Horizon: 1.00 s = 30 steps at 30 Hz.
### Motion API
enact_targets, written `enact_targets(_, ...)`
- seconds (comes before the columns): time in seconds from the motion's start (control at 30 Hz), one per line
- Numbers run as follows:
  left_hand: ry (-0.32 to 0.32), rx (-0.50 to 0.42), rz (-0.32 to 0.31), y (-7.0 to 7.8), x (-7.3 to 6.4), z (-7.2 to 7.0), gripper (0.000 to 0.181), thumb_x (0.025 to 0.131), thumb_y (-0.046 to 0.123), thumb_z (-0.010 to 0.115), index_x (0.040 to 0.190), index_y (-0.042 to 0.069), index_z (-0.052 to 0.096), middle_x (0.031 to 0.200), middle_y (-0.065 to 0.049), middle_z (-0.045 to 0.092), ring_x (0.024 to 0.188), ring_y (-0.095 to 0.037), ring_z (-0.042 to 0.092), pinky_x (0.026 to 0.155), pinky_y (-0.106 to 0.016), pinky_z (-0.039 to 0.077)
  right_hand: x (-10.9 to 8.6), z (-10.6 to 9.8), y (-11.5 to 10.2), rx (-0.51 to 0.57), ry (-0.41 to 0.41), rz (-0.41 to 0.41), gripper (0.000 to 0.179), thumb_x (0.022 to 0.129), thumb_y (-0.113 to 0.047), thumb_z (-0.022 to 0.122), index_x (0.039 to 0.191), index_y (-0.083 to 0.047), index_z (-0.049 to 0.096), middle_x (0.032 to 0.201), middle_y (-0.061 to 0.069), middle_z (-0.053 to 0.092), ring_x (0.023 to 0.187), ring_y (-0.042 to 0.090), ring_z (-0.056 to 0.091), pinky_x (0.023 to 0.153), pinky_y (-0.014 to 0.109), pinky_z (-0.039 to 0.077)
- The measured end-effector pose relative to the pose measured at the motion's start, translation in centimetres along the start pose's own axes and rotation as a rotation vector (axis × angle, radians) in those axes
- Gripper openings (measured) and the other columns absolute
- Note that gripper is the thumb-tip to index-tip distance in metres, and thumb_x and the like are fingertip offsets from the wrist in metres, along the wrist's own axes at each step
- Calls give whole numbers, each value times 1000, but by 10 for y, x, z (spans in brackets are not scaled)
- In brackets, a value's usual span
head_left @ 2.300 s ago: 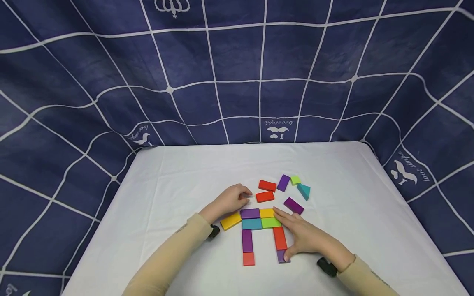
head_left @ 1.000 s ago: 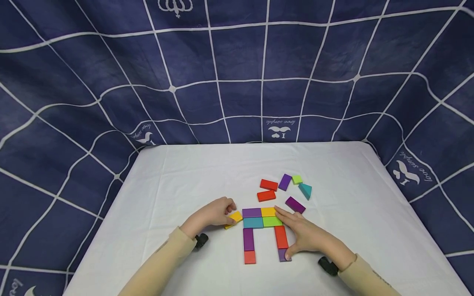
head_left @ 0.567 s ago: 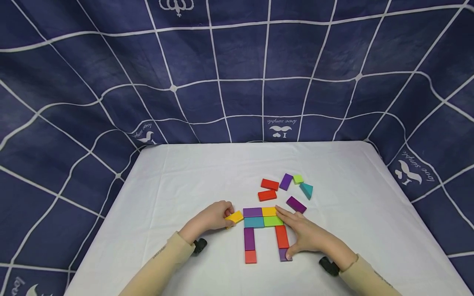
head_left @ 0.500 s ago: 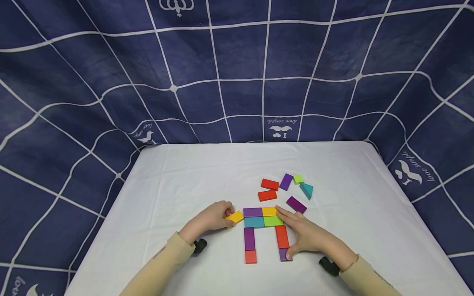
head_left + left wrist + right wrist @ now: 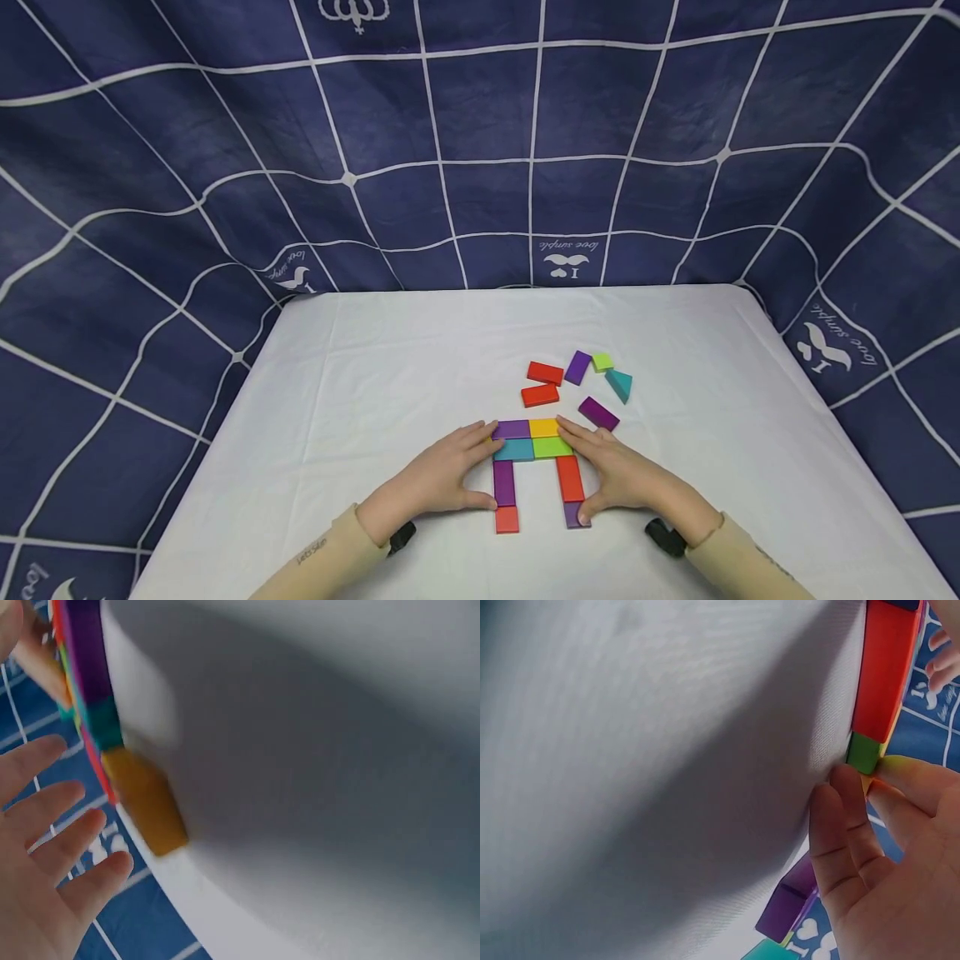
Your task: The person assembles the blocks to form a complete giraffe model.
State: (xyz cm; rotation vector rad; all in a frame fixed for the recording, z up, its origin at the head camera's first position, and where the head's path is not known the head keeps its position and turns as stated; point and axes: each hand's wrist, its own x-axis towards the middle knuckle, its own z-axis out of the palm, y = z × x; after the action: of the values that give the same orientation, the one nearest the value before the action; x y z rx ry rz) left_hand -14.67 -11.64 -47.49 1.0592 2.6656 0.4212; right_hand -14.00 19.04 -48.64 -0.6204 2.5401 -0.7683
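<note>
a flat arch of blocks [image 5: 517, 450] lies low in the centre of the frame on the white desk [image 5: 397, 350], purple, yellow, teal and green on top, its legs purple and red; the left hand [image 5: 446, 477] and right hand [image 5: 622, 473] flank it, fingers spread, gripping nothing.

A curtained table corner; the kind of room cannot be told.
Dark blue cloth [image 5: 480, 200], printed with white grid lines and the words "love simple", hangs behind and at both sides of one white-covered table [image 5: 390, 358], and it hides the room around.
</note>
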Motion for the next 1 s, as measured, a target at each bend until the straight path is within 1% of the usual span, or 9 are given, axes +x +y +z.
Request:
enact_targets(0.1,-29,30,34,4,-2,6,89,81,62,70,150,14,42,162,-7,28,150,-28,25,119,-45,30,0,-1,0,0,1,-2,118,57,-52,90,153,-12,36,164,3,24,142,43,29,106,65,39)
enact_targets(0.17,-51,37,36,6,-2,10,91,81,63,69,152,15,40,163,-6,25,152,-28,22,120,-46,29,0,-1,0,-4,2,-3,117,57,-52,90,153,-12,36,164,2,24,142,41,30,107,64,39)
enact_targets(0.3,-99,29,-2,11,-3,14,93,81,67,66,154,19,36,165,-5,21,152,-29,18,118,-48,32,0,-1,1,-6,4,-18,117,58,-53,89,153,-11,36,164,3,24,142,42,31,106,64,39)
enact_targets(0.37,-109,26,-18,13,-3,15,92,81,67,65,154,19,35,165,-5,21,152,-29,19,117,-48,33,1,-1,1,-6,5,-24,118,58,-54,89,153,-11,36,164,4,24,141,42,31,106,65,39)
enact_targets(0.53,-96,49,-24,18,-2,16,87,86,65,61,154,17,36,164,-7,22,151,-30,22,117,-46,34,0,0,1,-10,7,-15,117,57,-54,89,153,-11,36,164,2,24,140,39,33,106,63,40)
enact_targets(0.6,-92,52,-30,20,-2,18,90,85,68,59,154,16,35,164,-9,21,151,-31,22,117,-47,35,0,0,1,-12,9,-13,117,57,-54,89,153,-12,36,164,2,24,140,38,34,105,63,41)
enact_targets(0.73,-81,53,-38,24,-1,21,101,79,76,59,155,14,33,164,-12,20,151,-35,21,115,-50,36,0,1,3,-21,11,-14,118,56,-55,89,153,-13,36,164,1,24,140,37,34,105,63,41)
enact_targets(0.9,-76,69,-45,26,0,23,99,80,73,60,154,14,33,164,-12,22,151,-34,20,114,-49,37,0,1,4,-30,15,-30,118,56,-55,89,153,-12,36,164,0,24,136,34,37,105,60,43)
enact_targets(1.0,-78,52,-50,27,0,23,100,80,73,61,154,14,33,164,-12,22,151,-34,20,115,-50,36,0,2,4,-32,16,-38,119,56,-56,89,153,-11,36,164,1,23,135,33,38,105,59,44)
